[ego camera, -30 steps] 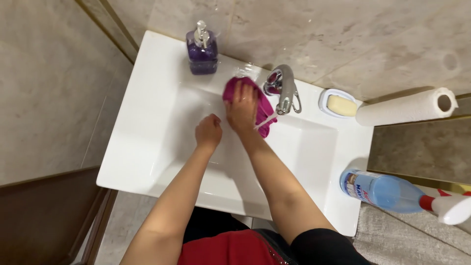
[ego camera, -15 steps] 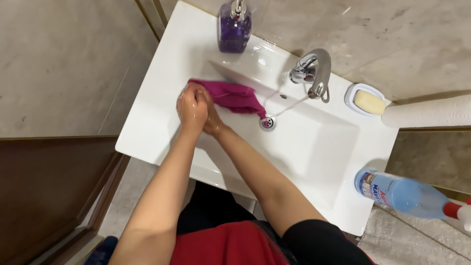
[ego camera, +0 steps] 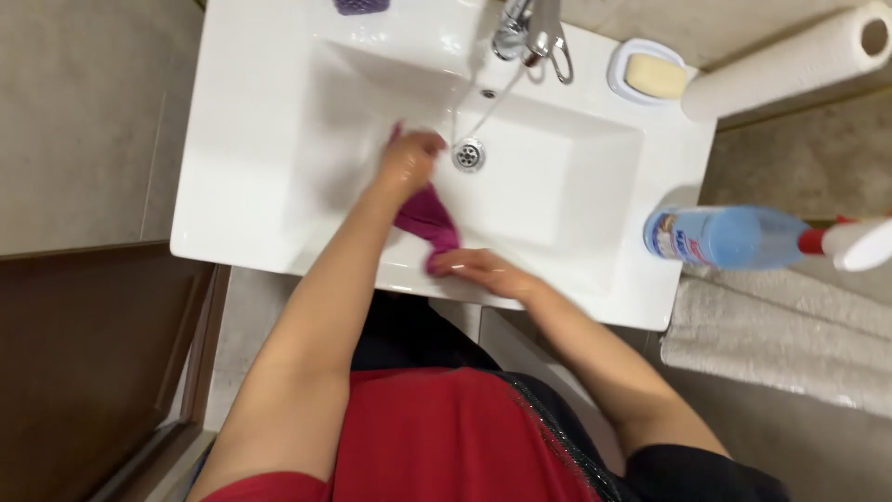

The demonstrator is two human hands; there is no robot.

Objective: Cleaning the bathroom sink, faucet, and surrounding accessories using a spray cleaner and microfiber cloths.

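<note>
Basically, head view only: left hand is closed around the top end of a magenta cleaning cloth, pressing it against the inner floor of the white rectangular ceramic sink, just left of the round metal drain. Right hand sits on the front rim, fingers pinching the cloth's lower tail, so the cloth runs stretched between both hands from basin floor up over the front wall, likely to keep it taut against the surface. A thin water stream falls from the chrome tap toward the drain, so the cloth is probably wet. Off to the right: cream soap bar in a white oval dish, white paper towel roll, and a clear blue spray bottle lying on its side on the sink's right ledge, above folded grey towels.
</note>
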